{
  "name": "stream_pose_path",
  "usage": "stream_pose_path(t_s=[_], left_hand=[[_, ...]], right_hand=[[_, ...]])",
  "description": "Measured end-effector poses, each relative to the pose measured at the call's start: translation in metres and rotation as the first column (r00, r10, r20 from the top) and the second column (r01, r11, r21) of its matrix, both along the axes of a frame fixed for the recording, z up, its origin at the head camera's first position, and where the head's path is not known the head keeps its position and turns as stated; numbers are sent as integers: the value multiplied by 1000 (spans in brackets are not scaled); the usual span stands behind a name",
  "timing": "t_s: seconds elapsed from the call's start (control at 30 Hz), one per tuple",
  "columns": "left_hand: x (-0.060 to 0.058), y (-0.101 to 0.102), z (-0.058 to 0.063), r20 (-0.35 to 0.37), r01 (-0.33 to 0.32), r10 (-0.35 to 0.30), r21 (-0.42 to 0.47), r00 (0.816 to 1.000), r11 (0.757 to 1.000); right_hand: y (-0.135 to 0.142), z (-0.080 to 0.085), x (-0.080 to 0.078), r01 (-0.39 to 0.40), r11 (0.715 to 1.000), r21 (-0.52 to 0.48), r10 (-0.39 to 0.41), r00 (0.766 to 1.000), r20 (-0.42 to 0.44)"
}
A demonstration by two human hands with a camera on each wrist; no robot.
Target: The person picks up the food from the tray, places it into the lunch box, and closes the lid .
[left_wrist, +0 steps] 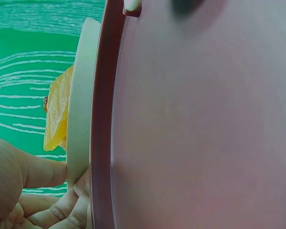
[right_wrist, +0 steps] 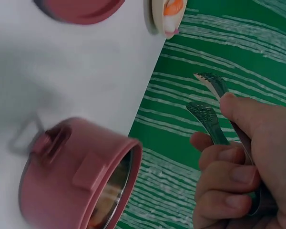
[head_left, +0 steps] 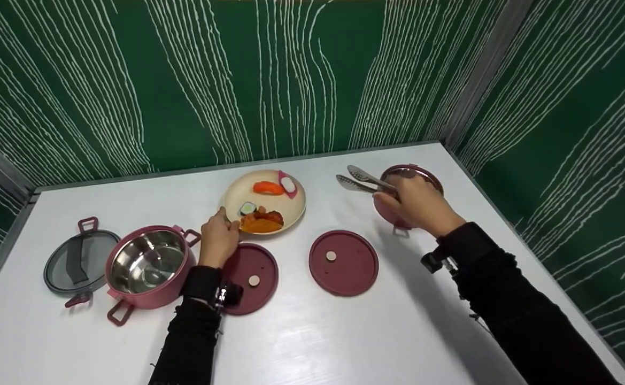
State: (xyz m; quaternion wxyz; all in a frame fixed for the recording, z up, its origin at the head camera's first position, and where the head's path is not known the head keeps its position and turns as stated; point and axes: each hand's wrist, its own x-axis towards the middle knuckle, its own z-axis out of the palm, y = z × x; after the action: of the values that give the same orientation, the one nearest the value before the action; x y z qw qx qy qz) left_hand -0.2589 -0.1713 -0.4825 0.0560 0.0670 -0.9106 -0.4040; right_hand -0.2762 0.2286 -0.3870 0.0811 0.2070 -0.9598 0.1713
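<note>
At the back middle of the table, my left hand [head_left: 218,239] pinches the near-left rim of a cream plate [head_left: 236,192]. In the left wrist view the thumb lies on top of the rim, fingers beneath. The plate carries a sushi roll [head_left: 247,208], a taco-like piece [head_left: 261,224], an orange piece [head_left: 268,187] and a white-and-pink piece [head_left: 288,185]. My right hand [head_left: 424,203] grips metal tongs [right_wrist: 209,117], their perforated tips apart with nothing between them. That hand is above a small pink pot [right_wrist: 66,167], whose contents are mostly hidden.
A larger pink pot [head_left: 152,299] stands open at left, beside a glass lid [head_left: 93,256]. Two dark red round discs [head_left: 344,272], each with a pale dot, lie in front of the plate; my left wrist partly covers one red disc [head_left: 261,262]. Green walls [head_left: 291,80] border the table.
</note>
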Motion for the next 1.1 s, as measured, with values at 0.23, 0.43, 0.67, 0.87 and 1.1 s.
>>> stream_pose_path(t_s=[0.23,0.43,0.67,0.87,1.1], left_hand=[[0,-1,-1,6,7,-7,27,1000,1000],[1,-3,-1,-13,4,-3,42,1000,999],[1,-4,-1,-34,1,0,57,999,998],[2,-5,-2,-25,-1,3,80,1000,997],[2,-5,-2,-14,-1,2,87,1000,996]], right_hand=[[-39,-6,11,-122,993,3,122,992,-28],[-74,-13,21,-194,980,35,193,981,19],[-104,-25,30,-240,967,89,235,970,66],[-122,-33,31,-262,960,99,250,961,119],[-133,-39,27,-271,952,144,261,961,86]])
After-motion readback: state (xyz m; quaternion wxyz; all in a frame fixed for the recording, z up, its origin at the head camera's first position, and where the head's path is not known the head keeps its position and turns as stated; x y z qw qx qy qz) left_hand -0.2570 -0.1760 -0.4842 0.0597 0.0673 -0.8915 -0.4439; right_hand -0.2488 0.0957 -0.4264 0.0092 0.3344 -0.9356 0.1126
